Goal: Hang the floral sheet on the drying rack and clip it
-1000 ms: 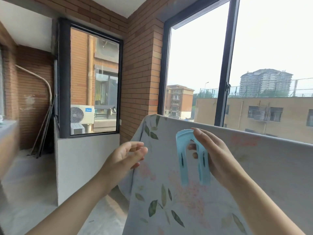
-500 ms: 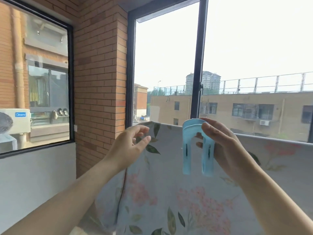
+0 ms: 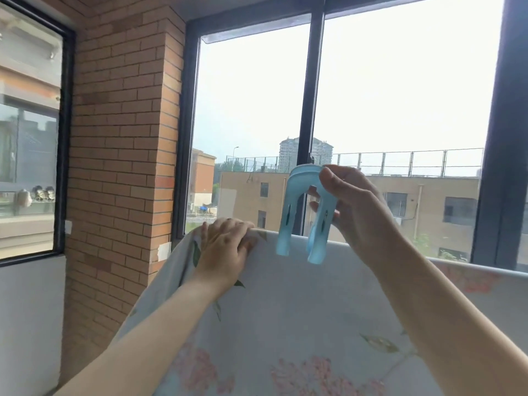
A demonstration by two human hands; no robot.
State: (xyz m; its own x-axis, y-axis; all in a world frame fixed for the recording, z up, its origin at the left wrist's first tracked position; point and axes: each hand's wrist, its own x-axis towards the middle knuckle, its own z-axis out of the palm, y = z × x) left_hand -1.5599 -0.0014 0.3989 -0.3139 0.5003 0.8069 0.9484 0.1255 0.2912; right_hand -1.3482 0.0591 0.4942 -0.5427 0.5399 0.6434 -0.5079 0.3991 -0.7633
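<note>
The left hand (image 3: 225,250), hovering a moment ago, now grips the top fold of the soft, probably light floral sheet (image 3: 285,310) draped over the hidden rack, while the right hand (image 3: 357,212) pinches the stiff blue clip (image 3: 303,212) by its arch just above

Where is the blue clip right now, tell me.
Head view, centre-right: the right hand holds the blue clip, legs down, at the top edge of the floral sheet, right of the left hand gripping it.
</note>
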